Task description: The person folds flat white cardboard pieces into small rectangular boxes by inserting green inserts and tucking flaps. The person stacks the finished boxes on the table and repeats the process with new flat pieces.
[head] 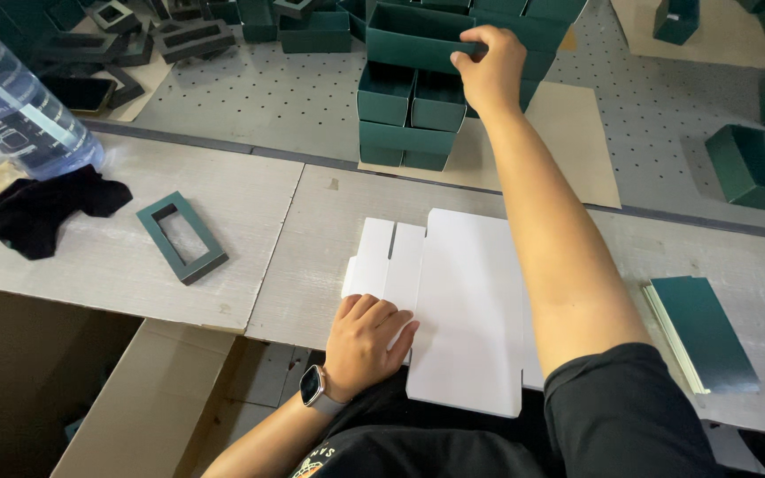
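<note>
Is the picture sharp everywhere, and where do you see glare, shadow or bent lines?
Head view: even, soft light. The white flat carton looks nearly washed out, with only a faint shadow beside the left hand. The plastic bottle at the left edge is close, stretched and slightly soft, with pale reflections. The right hand on the green box is fairly sharp. The table edges curve a little.

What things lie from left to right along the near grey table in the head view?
Black cloth → green frame → left hand on the white flat cardboard → stack of green sheets.
</note>
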